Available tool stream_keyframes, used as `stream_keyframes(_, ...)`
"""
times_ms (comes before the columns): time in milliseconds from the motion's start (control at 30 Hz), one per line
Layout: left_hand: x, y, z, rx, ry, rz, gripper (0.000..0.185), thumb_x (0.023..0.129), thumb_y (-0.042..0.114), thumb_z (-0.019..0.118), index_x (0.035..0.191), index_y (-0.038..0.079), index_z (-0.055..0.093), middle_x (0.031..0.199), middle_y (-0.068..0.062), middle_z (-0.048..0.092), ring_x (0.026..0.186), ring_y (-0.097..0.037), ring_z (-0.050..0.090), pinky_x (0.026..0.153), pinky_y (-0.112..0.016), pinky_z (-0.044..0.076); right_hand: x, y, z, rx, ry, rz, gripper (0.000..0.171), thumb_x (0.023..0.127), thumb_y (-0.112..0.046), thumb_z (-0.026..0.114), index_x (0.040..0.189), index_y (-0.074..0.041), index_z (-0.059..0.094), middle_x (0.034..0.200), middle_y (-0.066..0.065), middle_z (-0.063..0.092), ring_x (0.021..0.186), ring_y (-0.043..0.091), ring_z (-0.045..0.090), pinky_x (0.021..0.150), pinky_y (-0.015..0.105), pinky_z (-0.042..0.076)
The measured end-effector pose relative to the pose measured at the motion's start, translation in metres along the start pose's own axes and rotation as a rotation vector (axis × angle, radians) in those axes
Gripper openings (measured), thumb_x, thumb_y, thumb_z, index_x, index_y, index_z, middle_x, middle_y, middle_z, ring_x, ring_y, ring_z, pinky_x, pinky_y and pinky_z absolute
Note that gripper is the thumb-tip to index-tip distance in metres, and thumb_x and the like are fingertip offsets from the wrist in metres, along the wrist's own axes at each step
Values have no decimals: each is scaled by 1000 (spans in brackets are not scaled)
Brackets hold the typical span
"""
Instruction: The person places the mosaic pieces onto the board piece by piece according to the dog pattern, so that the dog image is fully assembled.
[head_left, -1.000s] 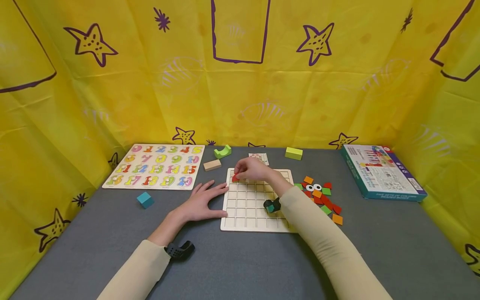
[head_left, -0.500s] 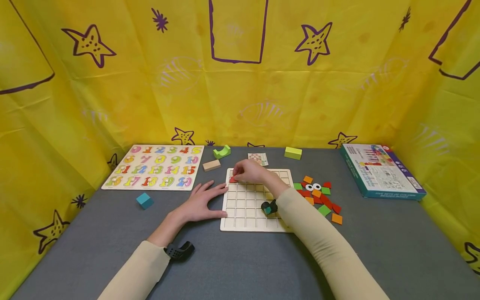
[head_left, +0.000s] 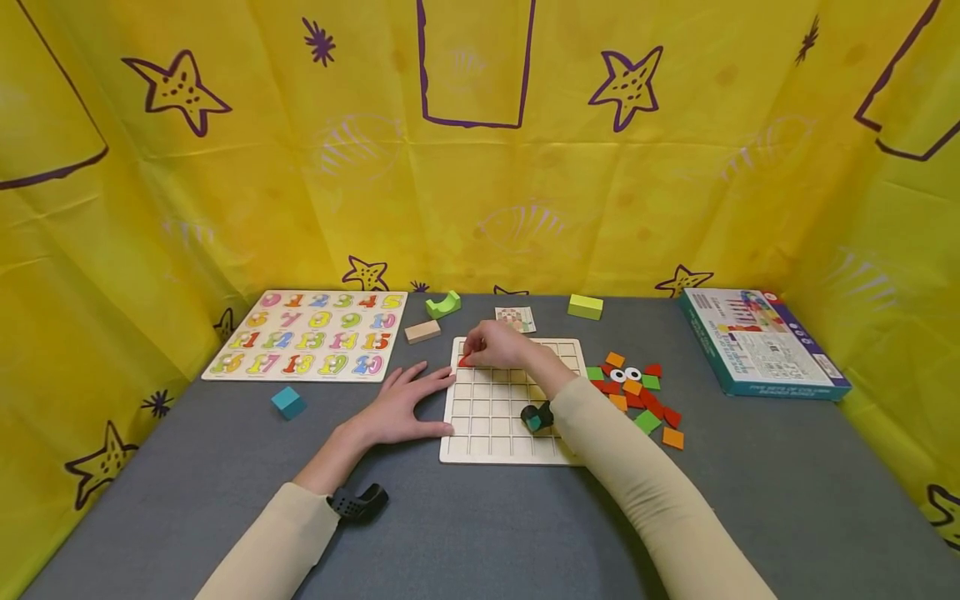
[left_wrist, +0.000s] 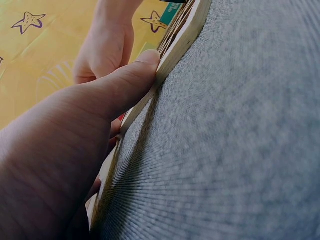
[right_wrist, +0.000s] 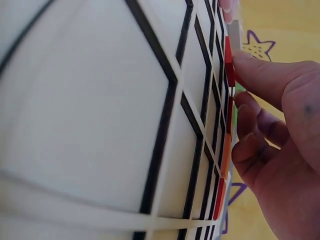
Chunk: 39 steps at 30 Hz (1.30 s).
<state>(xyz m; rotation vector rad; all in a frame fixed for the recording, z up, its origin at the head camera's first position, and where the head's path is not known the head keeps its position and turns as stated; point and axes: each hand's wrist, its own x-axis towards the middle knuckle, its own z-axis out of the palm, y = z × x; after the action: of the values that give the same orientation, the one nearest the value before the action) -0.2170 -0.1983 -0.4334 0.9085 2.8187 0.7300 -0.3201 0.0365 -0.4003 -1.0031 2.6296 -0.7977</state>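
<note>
From above, the right hand (head_left: 501,345) reaches over the far left corner of the pale grid board (head_left: 513,433), fingertips pinched on a small red tile (head_left: 466,361) that sits at the board's top-left cells. The left hand (head_left: 405,400) lies flat on the grey table (head_left: 480,517) with straight fingers, its thumb and fingertips against the board's left edge. A loose heap of red, orange and green tiles (head_left: 637,393) lies just right of the board, with a number puzzle (head_left: 311,333) to the far left and a teal box (head_left: 761,342) to the far right. At the left wrist, the thumb (left_wrist: 127,82) presses straight against the board's edge (left_wrist: 172,55), relaxed, not curled round it. At the right wrist, the fingertips (right_wrist: 260,75) touch the red tile (right_wrist: 229,57) as it lies in a cell along the board's (right_wrist: 100,125) far row, with more coloured tiles in the cells beside it.
</note>
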Motion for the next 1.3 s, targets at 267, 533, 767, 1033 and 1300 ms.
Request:
stream_keyframes(267,-1,0,0,1,4,3,84,85,60,73,152,16,49,160,-1,38,150,-41,17,114,-67,4,3,-1,3,-57,29,-46,8,92,-16,77,94,-9,75,85,2,59,84,18,52,74,29,44)
stream_keyframes(533,-1,0,0,-1,2,-5,84,85,62,72,153,17,48,160,-1,37,150,-40,16,114,-67,3,6,-1,4,-110,24,-54,8,94,-20,75,94,-11,74,88,1,59,87,18,51,78,30,44)
stream_keyframes(767,0,0,1,2,-3,-6,84,86,62,71,153,17,48,160,-1,37,150,-40,16,114,-67,3,6,-1,5,-123,16,-53,8,95,-20,74,95,-12,73,90,2,58,89,19,50,80,31,42)
stream_keyframes(1033,0,1,0,-4,-8,-6,85,85,63,71,153,18,47,160,-1,37,151,-39,15,115,-66,3,3,-1,3,-105,12,-39,8,95,-21,73,98,-14,74,95,3,57,91,20,49,80,33,42)
stream_keyframes(1300,0,-1,1,2,-6,-5,84,86,63,71,153,18,48,161,0,37,150,-40,15,114,-67,3,-4,0,-14,14,-14,-8,16,98,-23,71,109,-13,72,105,3,61,97,20,57,86,34,48)
